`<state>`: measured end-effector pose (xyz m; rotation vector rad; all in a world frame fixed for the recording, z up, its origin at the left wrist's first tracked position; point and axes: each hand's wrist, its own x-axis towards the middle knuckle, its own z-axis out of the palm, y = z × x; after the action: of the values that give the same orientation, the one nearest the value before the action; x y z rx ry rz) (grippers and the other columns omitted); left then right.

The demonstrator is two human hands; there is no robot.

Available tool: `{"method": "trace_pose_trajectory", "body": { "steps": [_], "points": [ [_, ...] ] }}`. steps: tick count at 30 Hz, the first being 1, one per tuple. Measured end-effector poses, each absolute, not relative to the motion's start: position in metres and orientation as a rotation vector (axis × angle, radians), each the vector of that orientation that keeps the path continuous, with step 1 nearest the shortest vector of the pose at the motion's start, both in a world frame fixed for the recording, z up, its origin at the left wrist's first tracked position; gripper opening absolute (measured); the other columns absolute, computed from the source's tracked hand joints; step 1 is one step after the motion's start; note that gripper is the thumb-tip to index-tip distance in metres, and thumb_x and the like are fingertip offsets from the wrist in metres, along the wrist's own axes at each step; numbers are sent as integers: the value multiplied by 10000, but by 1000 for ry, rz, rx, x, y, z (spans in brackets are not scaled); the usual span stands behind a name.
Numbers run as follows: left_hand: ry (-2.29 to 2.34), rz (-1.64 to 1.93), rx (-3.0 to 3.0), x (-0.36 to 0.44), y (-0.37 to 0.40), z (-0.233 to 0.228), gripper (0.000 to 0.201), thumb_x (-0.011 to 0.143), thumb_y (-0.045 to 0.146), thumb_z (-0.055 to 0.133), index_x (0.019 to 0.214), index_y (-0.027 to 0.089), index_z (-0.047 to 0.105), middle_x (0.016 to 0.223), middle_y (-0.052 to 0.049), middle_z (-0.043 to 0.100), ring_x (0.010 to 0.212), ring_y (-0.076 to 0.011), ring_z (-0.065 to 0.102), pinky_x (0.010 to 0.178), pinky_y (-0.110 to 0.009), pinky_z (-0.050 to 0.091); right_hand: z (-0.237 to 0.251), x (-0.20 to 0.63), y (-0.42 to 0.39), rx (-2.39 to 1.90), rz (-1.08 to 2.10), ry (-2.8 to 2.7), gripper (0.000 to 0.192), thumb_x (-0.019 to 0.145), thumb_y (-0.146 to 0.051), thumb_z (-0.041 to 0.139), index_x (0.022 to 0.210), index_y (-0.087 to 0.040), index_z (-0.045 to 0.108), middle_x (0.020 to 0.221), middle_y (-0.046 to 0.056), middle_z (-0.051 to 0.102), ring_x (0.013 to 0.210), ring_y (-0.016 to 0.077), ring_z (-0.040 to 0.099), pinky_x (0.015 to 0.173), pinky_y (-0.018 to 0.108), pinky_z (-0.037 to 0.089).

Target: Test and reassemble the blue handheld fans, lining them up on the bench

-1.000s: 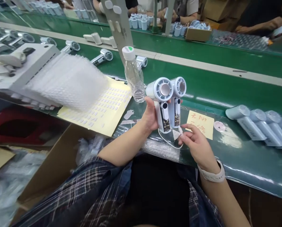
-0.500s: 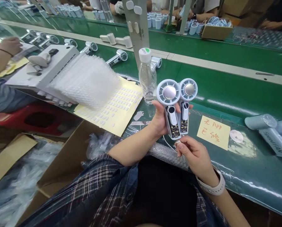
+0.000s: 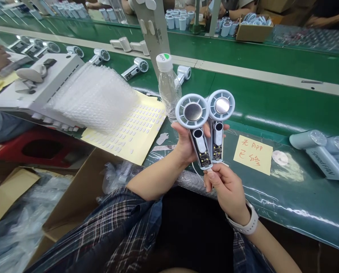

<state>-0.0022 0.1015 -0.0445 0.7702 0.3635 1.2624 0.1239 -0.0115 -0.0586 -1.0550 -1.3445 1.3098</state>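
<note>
Bench: green, running off to the right, shiny along the near edge. Carton below it at left, open, clear bags inside.

Sheet: yellow, on the bench, rows of small white stickers. Wrap: bubble type, stacked, covering part of the sheet.

Bottle: clear, white cap, upright just beyond the sheet's right edge.

Two pale blue fans, side by side, held up over the near part of the bench, round heads at top. Front fan overlaps the rear fan; its handle slants down to the right, the other nearer upright. Each head has a silvery disc at centre.

Left hand: wrapped around both handles; thumb at the front fan's left side, fingertips showing between the fans and past the rear one. Right hand: thumb and forefinger pinching a white plug at the foot of the front fan. Whether it is seated: cannot tell.

Note: yellow, red handwriting, flat on the bench right of the fans.

Boards: dark, exposed low in both handles.

Cable: white, thin, looping below the left hand.
</note>
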Motion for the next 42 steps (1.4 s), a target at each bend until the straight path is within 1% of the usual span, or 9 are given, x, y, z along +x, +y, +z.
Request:
{"method": "trace_pose_trajectory", "body": {
  "steps": [10,16,20,24,28,32,35,39,42],
  "points": [
    [361,1239,817,1,98,-50,892,605,1103,495,629,213,445,982,-102,739,1186,-330,710,932,-446,651,-55,122,-13,-1085,1252,-1443,297,1090,-354,575,842,-230,683,635,-36,712,599,133,670,654,263,523],
    [460,1191,818,1,97,-47,955,525,1164,391,611,213,429,922,-118,738,1035,-298,735,807,-425,653,-54,159,2,-1361,603,-1408,263,1059,-419,632,912,-237,751,779,17,755,752,180,728,676,294,535],
    [406,1106,849,4,95,-53,918,598,1131,415,654,218,485,653,-52,609,666,-199,655,561,-331,555,-62,156,20,-1228,1071,-1239,636,932,-557,772,1462,-279,558,1381,118,715,1212,288,719,920,420,629],
    [297,818,778,9,95,-63,894,598,1105,491,727,220,530,555,11,482,470,-133,455,436,-301,414,-58,166,25,-1099,1543,-1051,660,842,-504,881,1384,-261,594,1215,104,789,1023,292,789,894,464,678],
    [307,818,717,15,95,-66,902,662,1083,463,805,207,624,644,-45,593,723,-228,655,722,-393,592,-50,192,4,-1149,1512,-969,577,767,-417,964,1256,-246,710,1053,72,815,852,237,796,813,385,695],
    [369,881,676,20,95,-60,947,792,1033,355,907,161,708,1079,-184,764,1228,-332,680,1150,-486,489,-45,201,-14,-1208,1353,-937,464,703,-363,1009,1072,-255,749,948,27,772,771,180,749,698,293,665],
    [397,932,680,19,97,-59,960,812,1016,366,1004,150,732,1269,-197,744,1323,-335,646,1191,-471,468,-44,197,-18,-1186,1319,-902,458,723,-325,994,1083,-270,716,950,4,722,757,153,700,654,260,614],
    [591,927,855,17,102,-70,969,781,1020,435,1077,146,728,1124,-186,769,1156,-332,721,1054,-482,578,-43,191,-19,-1172,1282,-916,443,760,-281,964,1112,-267,696,1043,25,722,789,149,683,681,258,583],
    [897,789,1293,16,107,-80,672,878,801,641,975,142,733,1300,-224,701,1260,-365,676,1113,-543,551,-41,186,-22,-1177,1236,-889,468,740,-256,967,1110,-267,682,994,11,707,756,144,652,679,262,558]
  ]
}}
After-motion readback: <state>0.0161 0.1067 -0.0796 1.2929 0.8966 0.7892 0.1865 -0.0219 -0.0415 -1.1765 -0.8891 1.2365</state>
